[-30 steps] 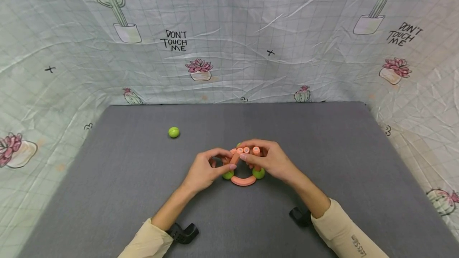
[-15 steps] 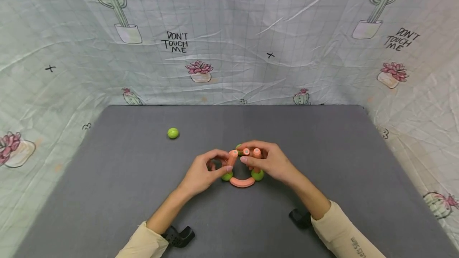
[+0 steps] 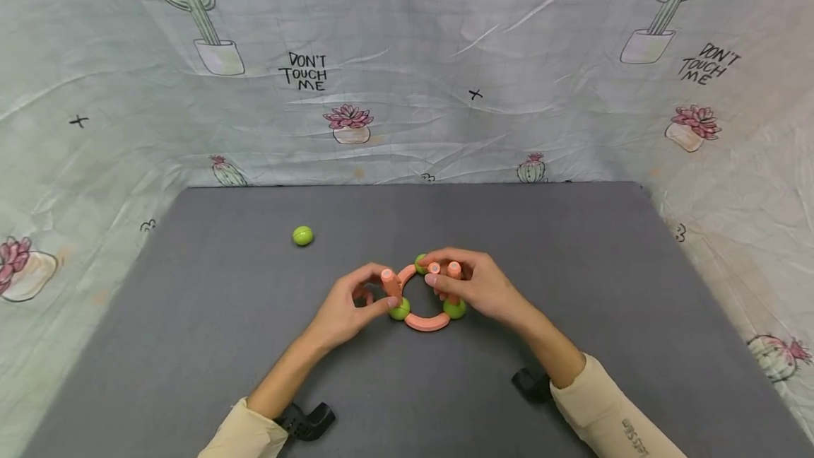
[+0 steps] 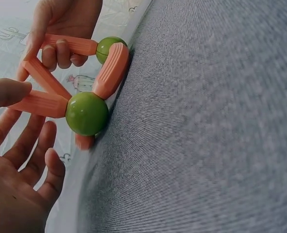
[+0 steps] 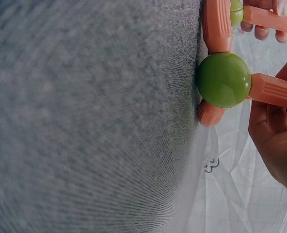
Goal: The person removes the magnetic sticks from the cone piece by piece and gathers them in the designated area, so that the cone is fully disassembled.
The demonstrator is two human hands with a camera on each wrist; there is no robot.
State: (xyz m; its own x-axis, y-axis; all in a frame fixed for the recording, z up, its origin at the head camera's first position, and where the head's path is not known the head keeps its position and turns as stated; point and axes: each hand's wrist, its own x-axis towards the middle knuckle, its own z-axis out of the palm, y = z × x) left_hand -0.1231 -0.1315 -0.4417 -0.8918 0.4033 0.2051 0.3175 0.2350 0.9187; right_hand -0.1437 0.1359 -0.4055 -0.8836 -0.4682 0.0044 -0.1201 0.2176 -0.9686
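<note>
Nearest, well short of the ring, two pale sleeves reach in over the grey bench. The ring, the thing being worked on, lies flat on it, its near curved rod joining a left ball and a right ball.

On the ring's left side, the left hand pinches the left rod between thumb and forefinger; its other fingers curl loosely. This rod rises from the left ball, leaning outward from the ring. On the ring's right side, the right hand seems to pinch the tip of the far rod, its lower fingers bent beside the right rod, which stands on the right ball.

The step in hand looks like adjusting how these rods lean over the ring. The next move likely calls for tilting the left rod inward without unseating it, while the right hand steadies the others.

At the ring's far edge sits the far ball. Beyond the ring, to its left, rests a loose ball; a printed cloth hangs farthest away.
</note>
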